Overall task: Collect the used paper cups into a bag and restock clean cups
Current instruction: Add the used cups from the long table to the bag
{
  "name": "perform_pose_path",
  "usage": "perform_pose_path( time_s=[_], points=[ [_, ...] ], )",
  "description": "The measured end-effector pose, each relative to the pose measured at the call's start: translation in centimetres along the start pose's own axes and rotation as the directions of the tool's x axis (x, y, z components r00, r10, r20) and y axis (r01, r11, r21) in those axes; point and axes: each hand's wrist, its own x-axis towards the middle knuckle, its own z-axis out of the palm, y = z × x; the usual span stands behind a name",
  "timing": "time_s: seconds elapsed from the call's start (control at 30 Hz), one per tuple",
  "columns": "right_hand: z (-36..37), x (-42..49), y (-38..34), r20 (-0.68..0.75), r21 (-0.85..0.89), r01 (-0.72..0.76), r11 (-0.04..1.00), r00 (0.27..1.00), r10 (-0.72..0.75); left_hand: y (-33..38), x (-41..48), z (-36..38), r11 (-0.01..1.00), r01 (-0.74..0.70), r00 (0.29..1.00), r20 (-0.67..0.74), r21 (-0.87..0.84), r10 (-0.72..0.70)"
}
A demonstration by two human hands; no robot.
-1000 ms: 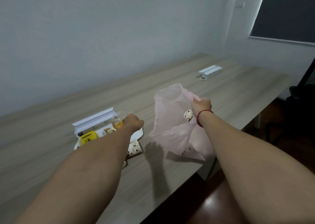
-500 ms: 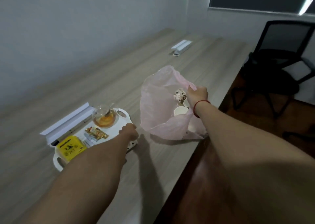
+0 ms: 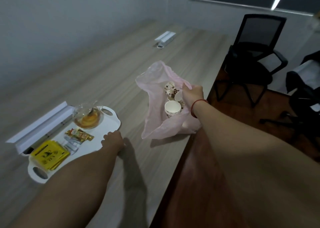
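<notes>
Paper cups [image 3: 173,107] sit inside our pink bag [image 3: 152,122] on the table [image 3: 121,63].
The bag stands near the table's right edge, our right hand [image 3: 193,93] clutching its rim; the white tray [image 3: 110,123] lies to its left, our left hand [image 3: 112,140] at its near rim, and we cannot tell whether it grips.

White tray [image 3: 108,123] on wooden surface [image 3: 121,68]. Glass teapot [image 3: 87,116] at its far end, yellow packets [image 3: 50,154] at its near end, sachets [image 3: 79,135] between. White box [image 3: 39,123] just behind. Black chair [image 3: 256,54] well right.
</notes>
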Motion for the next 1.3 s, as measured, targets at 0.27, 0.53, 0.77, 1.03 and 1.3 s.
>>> perform_pose_path(
  time_s=[0.27, 0.53, 0.77, 1.03, 1.3],
  points=[
    [-0.3, -1.5, -1.1, 0.035, 0.041, 0.012, 0.999, 0.999, -0.013, 0.8, -1.8, -8.5, 0.962, -0.051, 0.959, -0.283, -0.267, -0.028],
    [0.1, -2.2, -2.5, 0.062, 0.048, -0.023, 0.999, 0.998, 0.02, 7.0, -7.2, -17.4, 0.711, -0.291, 0.843, -0.523, -0.64, -0.126],
    [-1.0, -1.9, -2.9, 0.082, 0.034, -0.016, 0.999, 0.997, 0.013, 10.8, -9.1, -16.6, 0.537, -0.484, 0.824, -0.567, -0.691, 0.013],
    [-2.1, -0.9, -3.0, 0.118, 0.028, -0.019, 0.999, 0.993, 0.016, 13.8, -8.4, -15.1, 0.497, -0.346, 0.938, -0.3, -0.796, 0.172],
    [-1.4, -1.0, -3.0, 0.137, 0.028, -0.003, 1.0, 0.991, -0.001, 10.0, -8.6, -13.9, 0.601, -0.295, 0.934, -0.356, -0.743, 0.018]
  ],
)
